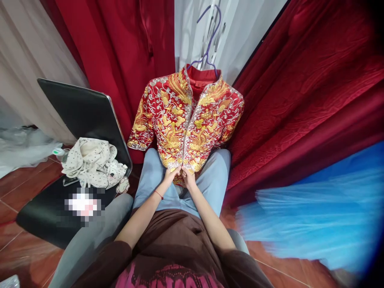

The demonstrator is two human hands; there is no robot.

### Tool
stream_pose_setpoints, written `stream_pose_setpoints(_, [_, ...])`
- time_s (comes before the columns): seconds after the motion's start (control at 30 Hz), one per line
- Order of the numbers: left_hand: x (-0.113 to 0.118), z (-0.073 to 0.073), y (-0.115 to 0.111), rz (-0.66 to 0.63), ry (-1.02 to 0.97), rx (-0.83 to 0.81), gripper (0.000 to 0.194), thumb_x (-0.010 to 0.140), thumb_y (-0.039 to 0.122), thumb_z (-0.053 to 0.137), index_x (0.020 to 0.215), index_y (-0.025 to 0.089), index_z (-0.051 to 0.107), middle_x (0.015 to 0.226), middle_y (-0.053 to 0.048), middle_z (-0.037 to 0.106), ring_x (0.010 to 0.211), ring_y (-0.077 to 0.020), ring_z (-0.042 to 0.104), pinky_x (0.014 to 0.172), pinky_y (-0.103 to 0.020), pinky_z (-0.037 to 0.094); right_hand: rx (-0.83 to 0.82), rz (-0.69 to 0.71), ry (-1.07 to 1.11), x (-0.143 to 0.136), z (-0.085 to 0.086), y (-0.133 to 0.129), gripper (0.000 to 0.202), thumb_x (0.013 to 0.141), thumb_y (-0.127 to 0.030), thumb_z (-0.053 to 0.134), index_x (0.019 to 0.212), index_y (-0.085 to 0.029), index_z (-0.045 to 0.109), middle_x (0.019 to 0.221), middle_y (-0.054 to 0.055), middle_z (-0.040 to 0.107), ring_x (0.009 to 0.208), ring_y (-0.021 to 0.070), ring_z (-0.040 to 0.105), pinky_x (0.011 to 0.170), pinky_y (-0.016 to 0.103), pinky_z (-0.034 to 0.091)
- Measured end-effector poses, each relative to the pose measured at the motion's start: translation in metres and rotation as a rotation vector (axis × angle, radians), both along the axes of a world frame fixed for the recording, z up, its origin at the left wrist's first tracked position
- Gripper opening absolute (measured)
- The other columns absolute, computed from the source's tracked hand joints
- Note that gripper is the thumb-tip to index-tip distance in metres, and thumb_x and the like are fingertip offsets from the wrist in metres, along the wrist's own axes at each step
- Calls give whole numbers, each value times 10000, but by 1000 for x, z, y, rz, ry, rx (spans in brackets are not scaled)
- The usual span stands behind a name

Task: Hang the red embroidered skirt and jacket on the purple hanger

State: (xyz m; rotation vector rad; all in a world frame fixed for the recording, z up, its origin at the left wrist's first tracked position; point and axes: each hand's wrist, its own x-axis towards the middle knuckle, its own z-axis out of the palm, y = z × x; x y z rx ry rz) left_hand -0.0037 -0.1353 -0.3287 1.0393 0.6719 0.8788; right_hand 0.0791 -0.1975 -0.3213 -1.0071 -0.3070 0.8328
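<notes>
A red jacket with gold and silver embroidery is draped upright in front of me, its lower part between my knees. A purple wire hanger sits inside its collar, hook upward. At the bottom of the front opening, my left hand pinches one front edge of the jacket. Close beside it, my right hand pinches the other front edge. The two edges meet near my fingers, while higher up the front spreads apart toward the collar. My fingertips are partly hidden, so any small fastener there cannot be made out.
To the left stands a black chair with a spotted white cloth bag on its seat. Red curtains hang behind, and dark red fabric hangs on the right. Blue tulle spreads over the tiled floor.
</notes>
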Motion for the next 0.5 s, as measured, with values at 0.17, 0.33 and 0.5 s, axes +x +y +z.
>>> stream_pose_setpoints(0.17, [4,-2,-4,-4,10,14,393,583,459,868,639,155,625,569,16,611,532,-116,540,600,-278,463,-37,-1,-12,1,0,0,488,639,-360,778,527,-235,319,472,-100,310,463,59,277,463,218,329])
stream_pose_setpoints(0.33, [9,-15,0,25,26,-2,404,575,456,871,745,139,686,643,-10,675,583,-141,600,661,-302,513,-156,35,-28,4,-3,0,472,687,-416,763,569,-233,344,473,-99,353,452,61,312,470,199,361])
stream_pose_setpoints(0.5, [8,-30,9,111,42,-26,512,563,383,887,978,127,733,1014,-96,764,986,-233,696,977,-375,499,-408,288,-30,15,-6,-7,488,814,-637,605,612,-204,503,470,-23,495,378,96,410,408,234,369])
